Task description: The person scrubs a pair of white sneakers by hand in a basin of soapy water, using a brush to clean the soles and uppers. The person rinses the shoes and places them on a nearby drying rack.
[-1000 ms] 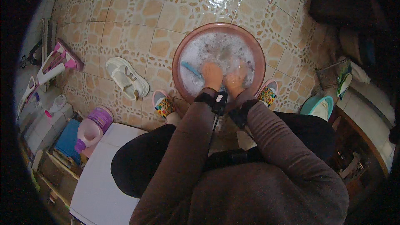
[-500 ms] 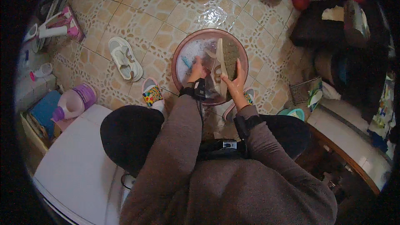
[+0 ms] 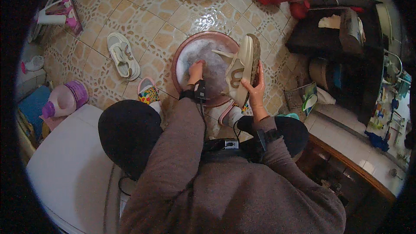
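Sneaker (image 3: 237, 70) tilts over the right rim of the basin (image 3: 174, 69), near end clasped in the right grip (image 3: 257, 93); left grip (image 3: 196, 73), cannot tell.

Two hands (image 3: 196, 70) (image 3: 256, 92), two pale shoes (image 3: 240, 67) (image 3: 118, 52), one basin (image 3: 174, 71)

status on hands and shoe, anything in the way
Right hand gripping shoe, sole rightward; left hand over basin, grip unclear; nothing visibly blocking either hand.

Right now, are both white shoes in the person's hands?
No, the right hand holds one shoe, while the other shoe lies on the floor left of the basin.
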`<action>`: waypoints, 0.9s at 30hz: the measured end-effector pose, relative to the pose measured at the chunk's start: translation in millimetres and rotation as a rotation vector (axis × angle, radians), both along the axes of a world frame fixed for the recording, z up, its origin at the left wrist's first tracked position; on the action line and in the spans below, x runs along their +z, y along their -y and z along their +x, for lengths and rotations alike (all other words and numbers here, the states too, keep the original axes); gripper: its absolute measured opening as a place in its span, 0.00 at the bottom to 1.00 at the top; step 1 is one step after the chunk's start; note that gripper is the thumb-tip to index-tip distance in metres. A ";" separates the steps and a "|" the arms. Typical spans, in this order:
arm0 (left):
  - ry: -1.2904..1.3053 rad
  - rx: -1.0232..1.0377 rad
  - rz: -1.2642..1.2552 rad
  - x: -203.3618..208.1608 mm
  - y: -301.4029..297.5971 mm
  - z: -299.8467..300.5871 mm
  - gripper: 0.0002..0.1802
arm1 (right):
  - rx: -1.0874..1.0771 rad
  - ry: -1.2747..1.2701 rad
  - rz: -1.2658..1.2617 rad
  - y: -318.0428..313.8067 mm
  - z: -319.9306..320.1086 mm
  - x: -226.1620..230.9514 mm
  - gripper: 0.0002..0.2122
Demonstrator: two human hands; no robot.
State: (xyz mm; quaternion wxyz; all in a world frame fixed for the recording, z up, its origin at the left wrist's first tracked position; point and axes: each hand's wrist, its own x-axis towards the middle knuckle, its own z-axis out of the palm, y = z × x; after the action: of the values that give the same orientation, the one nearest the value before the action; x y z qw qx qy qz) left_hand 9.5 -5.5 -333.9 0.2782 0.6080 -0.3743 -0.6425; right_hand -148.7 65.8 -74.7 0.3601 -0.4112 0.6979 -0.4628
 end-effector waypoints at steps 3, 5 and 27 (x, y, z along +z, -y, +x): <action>-0.228 0.063 0.234 4.3 5.0 15.8 0.31 | -0.033 0.069 0.023 -0.9 -1.6 4.7 0.45; -0.048 0.059 0.278 24.5 8.6 22.2 0.26 | -0.054 0.080 0.028 -0.6 -1.6 7.5 0.44; -0.835 0.114 0.662 233.0 27.2 -6.0 0.20 | 0.180 -0.147 -0.154 -10.8 -23.3 61.4 0.43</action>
State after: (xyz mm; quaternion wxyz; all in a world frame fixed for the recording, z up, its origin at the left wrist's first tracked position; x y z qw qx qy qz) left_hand 3.5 -32.7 -100.9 0.2312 0.3752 0.0245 -0.8973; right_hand -172.0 76.6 -13.3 0.3156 -0.5314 0.6449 -0.4497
